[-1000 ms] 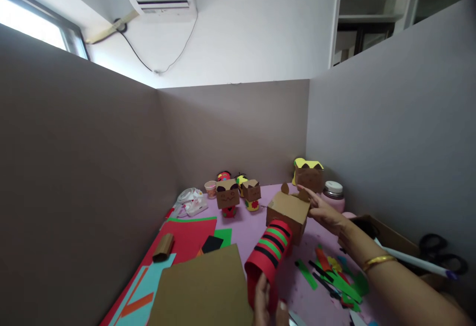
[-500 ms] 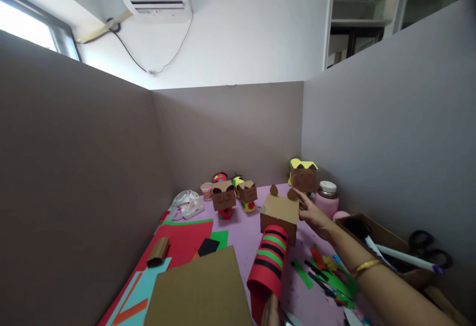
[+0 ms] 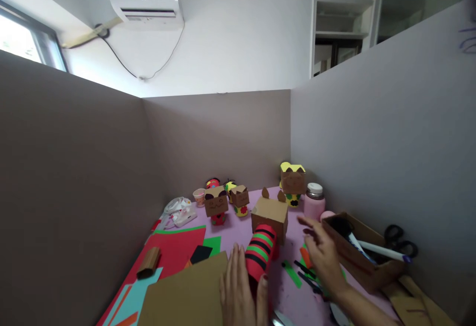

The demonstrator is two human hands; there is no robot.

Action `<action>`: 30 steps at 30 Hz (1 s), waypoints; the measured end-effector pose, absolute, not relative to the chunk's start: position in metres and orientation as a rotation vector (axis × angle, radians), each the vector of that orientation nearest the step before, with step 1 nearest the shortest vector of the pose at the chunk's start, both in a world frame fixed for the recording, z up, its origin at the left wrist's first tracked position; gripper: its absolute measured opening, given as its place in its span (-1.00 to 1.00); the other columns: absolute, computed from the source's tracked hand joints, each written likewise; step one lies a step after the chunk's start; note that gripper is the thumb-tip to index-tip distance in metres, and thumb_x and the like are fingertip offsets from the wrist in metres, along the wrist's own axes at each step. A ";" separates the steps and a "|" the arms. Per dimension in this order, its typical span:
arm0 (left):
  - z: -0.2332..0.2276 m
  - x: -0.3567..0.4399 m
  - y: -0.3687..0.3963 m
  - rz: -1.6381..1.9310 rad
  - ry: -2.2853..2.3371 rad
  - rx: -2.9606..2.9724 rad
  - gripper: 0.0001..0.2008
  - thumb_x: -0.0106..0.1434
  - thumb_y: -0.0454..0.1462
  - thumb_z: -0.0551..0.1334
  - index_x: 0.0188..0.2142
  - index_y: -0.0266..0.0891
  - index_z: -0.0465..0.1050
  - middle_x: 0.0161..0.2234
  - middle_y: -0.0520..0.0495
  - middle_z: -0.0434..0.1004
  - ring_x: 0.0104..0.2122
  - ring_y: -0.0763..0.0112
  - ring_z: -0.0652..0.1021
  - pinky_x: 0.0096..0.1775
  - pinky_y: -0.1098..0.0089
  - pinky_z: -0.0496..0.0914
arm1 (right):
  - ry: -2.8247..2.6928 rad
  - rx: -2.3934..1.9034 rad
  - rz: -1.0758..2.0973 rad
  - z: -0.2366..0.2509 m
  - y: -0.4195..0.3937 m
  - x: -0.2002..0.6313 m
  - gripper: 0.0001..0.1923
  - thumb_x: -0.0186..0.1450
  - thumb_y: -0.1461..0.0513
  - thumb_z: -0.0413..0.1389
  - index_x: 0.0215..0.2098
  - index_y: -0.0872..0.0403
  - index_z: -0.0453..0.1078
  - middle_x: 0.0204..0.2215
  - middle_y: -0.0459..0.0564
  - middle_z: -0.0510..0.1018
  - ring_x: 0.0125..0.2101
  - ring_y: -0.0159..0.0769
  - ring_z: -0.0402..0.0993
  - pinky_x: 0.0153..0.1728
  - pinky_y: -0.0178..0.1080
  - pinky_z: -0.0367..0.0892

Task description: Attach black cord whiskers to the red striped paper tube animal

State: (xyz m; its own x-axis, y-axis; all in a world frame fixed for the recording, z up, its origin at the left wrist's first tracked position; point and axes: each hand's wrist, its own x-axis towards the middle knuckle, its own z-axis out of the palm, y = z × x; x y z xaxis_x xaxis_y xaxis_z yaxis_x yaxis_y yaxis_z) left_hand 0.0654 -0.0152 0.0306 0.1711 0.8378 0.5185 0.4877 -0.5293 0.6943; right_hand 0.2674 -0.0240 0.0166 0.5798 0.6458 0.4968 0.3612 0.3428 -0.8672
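Fingers of the left hand point(image 3: 238, 291) lie flat and extended along the near end of the red paper tube point(image 3: 258, 261), the thumb on the tube's other side, so the hand cups it loosely rather than clenching. That tube, banded in black and green, lies on the pink table point(image 3: 241, 227) with its far end touching the cardboard box head point(image 3: 269, 215). Left of the tube sits a brown cardboard sheet point(image 3: 186, 294), and beyond that a red paper sheet point(image 3: 178, 244) with a small cardboard roll point(image 3: 148, 262) at its left edge. Right of the tube, the right hand point(image 3: 324, 254) hovers open, fingers spread, holding nothing, above scattered paper strips point(image 3: 297, 271). Further right of the tube stands an open cardboard tray point(image 3: 366, 266) with pens inside and black scissors point(image 3: 401, 239) behind it. Beyond the tube, past the box head, small box-headed paper figures point(image 3: 226, 202) stand near the back partition, a pink bottle point(image 3: 314, 199) to their right.
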 end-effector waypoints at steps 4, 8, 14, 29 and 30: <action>0.026 0.059 -0.009 1.014 1.428 2.326 -0.47 0.25 -0.18 -0.11 0.13 -0.44 0.17 0.13 -0.36 0.25 0.14 -0.02 0.23 0.09 -0.12 0.04 | -1.411 -1.247 0.220 0.000 -0.036 0.231 -0.43 0.16 0.33 -0.04 0.15 -0.03 0.16 0.14 -0.02 0.29 0.16 -0.19 0.09 0.17 -0.02 0.00; 0.025 0.057 -0.005 0.865 1.480 2.421 -0.48 0.26 -0.20 -0.14 0.14 -0.38 0.15 0.13 -0.31 0.26 0.14 0.05 0.25 0.08 -0.12 0.06 | -1.587 -1.369 0.123 -0.021 -0.030 0.216 -0.34 0.18 0.40 -0.15 0.25 0.08 -0.10 0.24 0.06 0.07 0.22 -0.20 -0.08 0.16 0.04 0.01; 0.034 0.068 0.001 1.201 1.402 2.230 -0.51 0.22 -0.16 0.00 0.13 -0.28 0.18 0.17 -0.22 0.22 0.15 0.05 0.22 0.07 -0.01 0.17 | -1.430 -1.574 -0.097 -0.002 -0.047 0.246 -0.46 0.23 0.33 -0.12 0.19 0.11 0.05 0.17 0.07 0.23 0.17 -0.25 0.08 0.14 -0.12 0.10; 0.098 0.194 0.048 1.313 1.003 2.200 -0.57 0.09 -0.27 0.16 0.00 -0.09 0.35 0.21 -0.19 0.12 0.14 -0.28 0.14 -0.03 -0.28 0.14 | -0.900 -2.178 0.103 0.029 -0.030 0.413 -0.76 0.27 0.20 0.07 -0.09 0.08 0.33 -0.10 0.01 0.44 -0.17 -0.22 0.42 -0.19 -0.07 0.37; 0.097 0.190 0.048 1.316 1.005 2.196 -0.57 0.07 -0.26 0.20 -0.02 -0.01 0.37 0.19 -0.15 0.16 0.13 -0.26 0.18 -0.03 -0.27 0.16 | -0.874 -2.170 0.138 0.027 -0.028 0.412 -0.76 0.27 0.20 0.07 -0.10 0.08 0.33 -0.10 0.01 0.44 -0.17 -0.22 0.42 -0.19 -0.07 0.37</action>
